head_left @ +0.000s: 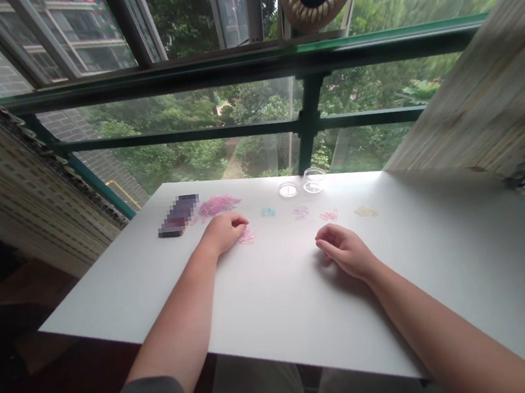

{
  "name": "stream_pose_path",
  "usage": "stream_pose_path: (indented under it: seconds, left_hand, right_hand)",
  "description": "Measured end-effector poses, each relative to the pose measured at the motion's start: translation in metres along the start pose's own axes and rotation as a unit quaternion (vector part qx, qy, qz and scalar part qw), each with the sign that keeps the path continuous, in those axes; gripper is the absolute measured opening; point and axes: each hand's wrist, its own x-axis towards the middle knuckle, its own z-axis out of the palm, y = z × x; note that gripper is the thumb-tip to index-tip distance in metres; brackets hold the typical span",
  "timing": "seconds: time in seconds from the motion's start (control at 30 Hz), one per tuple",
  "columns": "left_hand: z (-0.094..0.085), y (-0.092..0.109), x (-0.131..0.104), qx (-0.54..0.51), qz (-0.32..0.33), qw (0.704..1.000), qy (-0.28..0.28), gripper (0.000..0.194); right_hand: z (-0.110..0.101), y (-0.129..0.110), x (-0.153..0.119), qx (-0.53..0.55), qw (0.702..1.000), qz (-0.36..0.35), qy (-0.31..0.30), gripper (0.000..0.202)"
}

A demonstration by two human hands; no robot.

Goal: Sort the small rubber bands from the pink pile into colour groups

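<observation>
My left hand (225,232) reaches over a small pile of pink looped pieces (247,236), thin like paper clips. Its thumb and forefinger are pinched together at the pile's edge; whatever is between them is too small to make out. Just behind it lies a larger heap of pink and purple pieces (219,205). My right hand (344,249) hovers low over the table, fingers curled and thumb against the forefinger, with no object plainly visible there. Beyond the hands lie small groups of blue (268,211), purple (300,212), red-pink (329,215) and yellow pieces (366,211).
A phone (172,225), partly pixelated, lies at the white table's (273,301) left. Near the back edge are a clear round container (314,181) and a shallow clear lid or dish (288,190). Green window railings (240,70) stand behind; curtains (476,86) hang on both sides.
</observation>
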Motion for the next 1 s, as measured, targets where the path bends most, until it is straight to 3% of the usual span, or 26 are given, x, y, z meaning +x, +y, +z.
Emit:
stream_pose_path:
  seconds: [0.3,0.57,1.0]
  left_hand:
    - [0.002,0.002,0.0,0.004,0.006,1.0,-0.029,0.024]
    - [0.006,0.007,-0.002,0.001,0.017,1.0,-0.019,0.023]
    - [0.016,-0.002,0.004,0.034,0.109,0.993,-0.044,0.019]
  right_hand:
    - [-0.001,-0.004,-0.001,-0.017,1.0,0.004,-0.006,0.016]
    - [-0.001,-0.006,-0.002,-0.021,1.0,0.0,-0.013,0.017]
    - [-0.001,-0.004,-0.002,-0.033,0.999,0.001,-0.015,0.014]
